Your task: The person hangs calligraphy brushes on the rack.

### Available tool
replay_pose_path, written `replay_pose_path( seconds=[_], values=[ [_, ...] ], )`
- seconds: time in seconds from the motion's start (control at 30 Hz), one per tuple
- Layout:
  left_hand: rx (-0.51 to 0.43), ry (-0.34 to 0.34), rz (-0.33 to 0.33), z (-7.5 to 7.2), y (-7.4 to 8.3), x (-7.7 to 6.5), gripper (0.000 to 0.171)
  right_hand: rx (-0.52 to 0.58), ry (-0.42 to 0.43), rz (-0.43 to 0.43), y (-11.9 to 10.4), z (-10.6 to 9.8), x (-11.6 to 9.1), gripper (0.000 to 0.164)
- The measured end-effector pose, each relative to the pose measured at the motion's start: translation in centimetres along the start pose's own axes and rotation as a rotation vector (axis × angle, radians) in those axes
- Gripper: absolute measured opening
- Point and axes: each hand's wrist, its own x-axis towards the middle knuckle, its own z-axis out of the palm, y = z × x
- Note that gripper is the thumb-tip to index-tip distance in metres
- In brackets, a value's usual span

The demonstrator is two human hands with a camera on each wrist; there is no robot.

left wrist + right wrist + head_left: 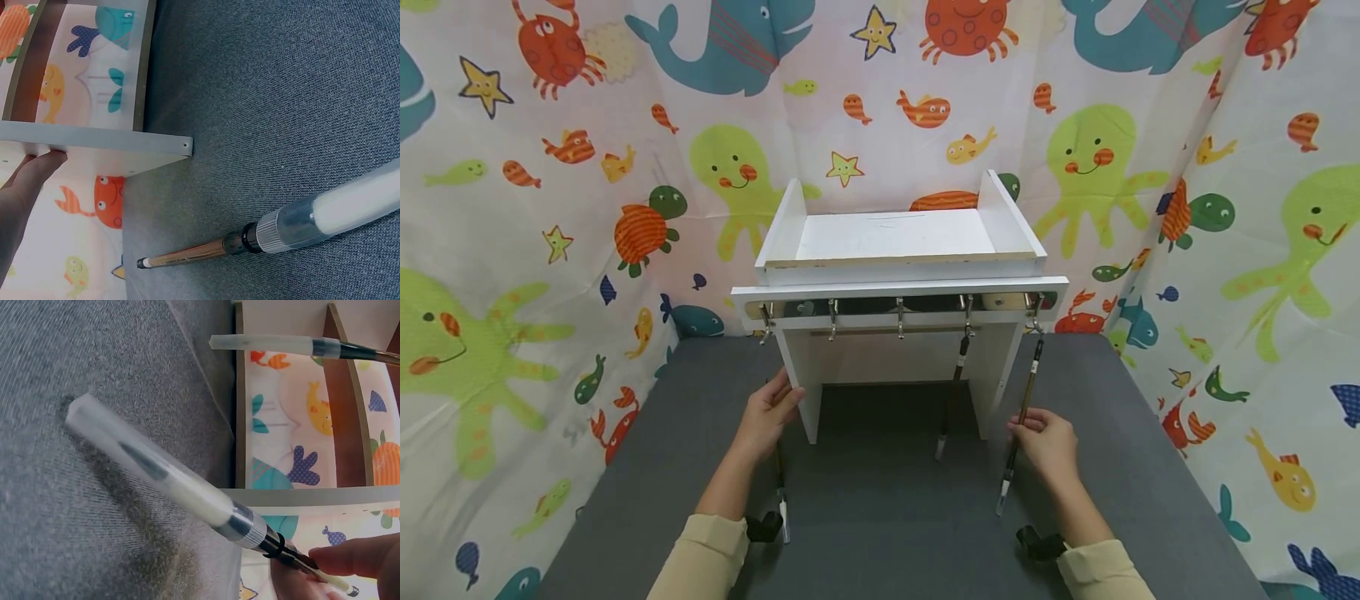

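My right hand (pixel 1047 442) pinches the shaft of a capped paintbrush (pixel 1027 392) between thumb and fingers. Its top meets the rightmost hook, and its clear cap (pixel 156 469) points down over the grey cloth. With thumb and fingers, my left hand (pixel 769 414) grips the left side panel (pixel 797 379) of a white wooden shelf (pixel 895 271). Another capped brush (pixel 953 396) hangs from the neighbouring hook. Beside my left wrist is a third brush (pixel 194 253), white-capped and partly behind the wrist in the head view; it seems to lie on the cloth.
Several metal hooks (pixel 900 317) line the shelf's front rail. Grey cloth (pixel 895 517) covers the table under and around the shelf. A curtain printed with sea animals (pixel 865 125) stands behind and at both sides.
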Motion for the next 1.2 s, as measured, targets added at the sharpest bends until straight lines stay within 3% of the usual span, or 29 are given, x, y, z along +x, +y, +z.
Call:
replay_pose_path(
  seconds=[0.17, 0.33, 0.63, 0.9, 1.2],
  values=[
    [0.005, 0.001, -0.002, -0.1, -0.1, -0.1, 0.062, 0.093, -0.022, -0.006, -0.4, -0.1, -0.2, 0.027],
    [0.004, 0.005, -0.002, -0.2, -0.3, -0.1, 0.061, 0.095, 0.035, -0.030, -0.4, -0.2, -0.4, 0.029],
    [-0.018, -0.001, 0.025, -0.2, -0.2, -0.3, 0.061, 0.234, 0.090, -0.068, -0.9, -0.5, -1.1, 0.029],
    [-0.014, -0.024, 0.033, -0.1, 0.0, 0.2, 0.061, 0.262, 0.147, -0.217, -2.2, -1.3, -2.2, 0.027],
    [-0.030, -0.011, 0.020, -0.2, 0.1, 0.1, 0.062, 0.302, 0.144, -0.341, -3.8, -1.7, -3.3, 0.027]
  ],
)
